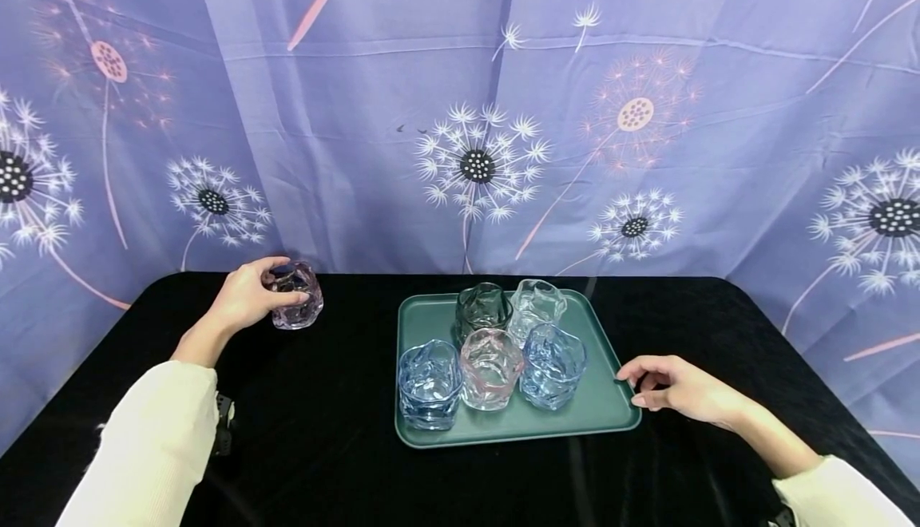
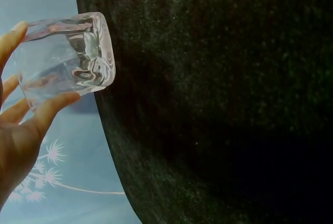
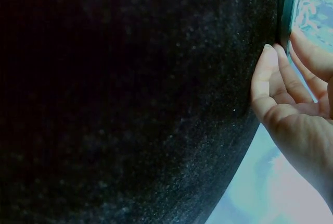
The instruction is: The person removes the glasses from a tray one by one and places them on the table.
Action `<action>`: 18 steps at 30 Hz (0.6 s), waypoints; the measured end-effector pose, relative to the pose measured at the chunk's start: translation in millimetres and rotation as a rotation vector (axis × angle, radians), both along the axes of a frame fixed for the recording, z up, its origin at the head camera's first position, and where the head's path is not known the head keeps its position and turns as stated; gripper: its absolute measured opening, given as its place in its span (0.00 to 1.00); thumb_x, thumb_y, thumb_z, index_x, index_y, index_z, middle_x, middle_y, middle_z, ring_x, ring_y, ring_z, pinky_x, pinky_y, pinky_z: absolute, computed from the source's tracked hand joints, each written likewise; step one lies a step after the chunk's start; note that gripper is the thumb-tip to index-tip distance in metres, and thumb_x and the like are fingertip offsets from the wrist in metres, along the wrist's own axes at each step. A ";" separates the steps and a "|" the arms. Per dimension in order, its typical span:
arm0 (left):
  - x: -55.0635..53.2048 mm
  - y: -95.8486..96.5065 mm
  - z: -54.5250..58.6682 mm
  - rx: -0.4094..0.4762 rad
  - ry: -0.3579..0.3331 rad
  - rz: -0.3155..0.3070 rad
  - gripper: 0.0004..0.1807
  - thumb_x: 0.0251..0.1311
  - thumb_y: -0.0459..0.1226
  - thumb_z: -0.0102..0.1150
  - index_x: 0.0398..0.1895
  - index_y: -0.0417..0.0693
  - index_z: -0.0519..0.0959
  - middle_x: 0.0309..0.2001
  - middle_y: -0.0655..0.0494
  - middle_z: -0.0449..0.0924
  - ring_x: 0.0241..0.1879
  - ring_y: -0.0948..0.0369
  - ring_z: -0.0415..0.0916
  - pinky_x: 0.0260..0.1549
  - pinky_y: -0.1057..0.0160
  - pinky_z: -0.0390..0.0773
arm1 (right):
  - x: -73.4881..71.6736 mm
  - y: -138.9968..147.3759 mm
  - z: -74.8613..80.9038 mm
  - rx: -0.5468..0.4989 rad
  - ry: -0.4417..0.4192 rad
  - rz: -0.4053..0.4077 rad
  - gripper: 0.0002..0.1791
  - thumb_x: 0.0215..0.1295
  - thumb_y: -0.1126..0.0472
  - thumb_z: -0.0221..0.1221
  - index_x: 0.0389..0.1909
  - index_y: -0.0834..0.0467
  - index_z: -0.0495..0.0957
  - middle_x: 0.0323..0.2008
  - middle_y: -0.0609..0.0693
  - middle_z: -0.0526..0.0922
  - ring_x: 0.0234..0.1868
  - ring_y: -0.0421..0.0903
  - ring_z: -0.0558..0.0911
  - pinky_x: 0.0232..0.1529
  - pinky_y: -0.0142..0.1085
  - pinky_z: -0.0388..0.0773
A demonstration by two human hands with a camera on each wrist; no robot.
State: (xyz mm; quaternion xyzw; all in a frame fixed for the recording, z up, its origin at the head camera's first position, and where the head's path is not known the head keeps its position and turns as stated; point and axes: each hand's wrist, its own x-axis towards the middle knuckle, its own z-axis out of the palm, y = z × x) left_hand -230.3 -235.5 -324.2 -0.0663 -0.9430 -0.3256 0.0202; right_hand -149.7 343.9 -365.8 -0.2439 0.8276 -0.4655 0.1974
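Note:
At the table's back left, my left hand point(image 1: 247, 295) grips a faceted pinkish glass tumbler point(image 1: 298, 295), thumb and fingers spread around its sides. The left wrist view shows this tumbler point(image 2: 67, 57) from the side, its thick base pointing away from the palm. A green tray point(image 1: 460, 431) lies in the middle of the table. On its right rim, near the front corner, my right hand point(image 1: 683, 387) holds with thumb and fingertips. Close up in the right wrist view, bent fingers point(image 3: 268, 73) sit right at the tray edge point(image 3: 289, 10).
Several wavy tumblers stand close together on the tray: a dark grey one point(image 1: 483, 307), a clear one point(image 1: 535, 307), a pale pink one point(image 1: 491, 371) and blue ones, left point(image 1: 430, 387) and right point(image 1: 552, 367). Behind the black-covered table point(image 1: 323, 447) hangs a dandelion-print curtain point(image 1: 374, 152).

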 end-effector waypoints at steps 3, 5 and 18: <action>1.1 -0.6 -0.2 0.005 -0.016 -0.003 0.43 0.49 0.48 0.65 0.62 0.32 0.61 0.49 0.30 0.67 0.49 0.41 0.64 0.48 0.44 0.65 | -0.3 -1.0 -0.5 -0.005 0.012 0.003 0.15 0.58 0.74 0.55 0.46 0.73 0.70 0.29 0.58 0.75 0.29 0.39 0.74 0.26 0.33 0.73; 0.9 -0.5 -0.7 0.005 -0.025 -0.005 0.43 0.50 0.49 0.65 0.63 0.32 0.60 0.50 0.30 0.66 0.50 0.41 0.64 0.49 0.43 0.64 | -0.4 -1.0 -0.6 -0.004 0.016 0.000 0.15 0.57 0.73 0.56 0.46 0.72 0.71 0.29 0.58 0.75 0.29 0.38 0.74 0.26 0.33 0.73; 4.0 -1.2 -3.6 -0.019 0.013 -0.019 0.41 0.50 0.50 0.64 0.62 0.34 0.62 0.52 0.29 0.67 0.52 0.40 0.64 0.49 0.43 0.63 | 0.7 -0.5 -0.9 0.009 0.036 -0.008 0.15 0.57 0.73 0.56 0.46 0.72 0.71 0.28 0.57 0.75 0.28 0.38 0.73 0.25 0.33 0.73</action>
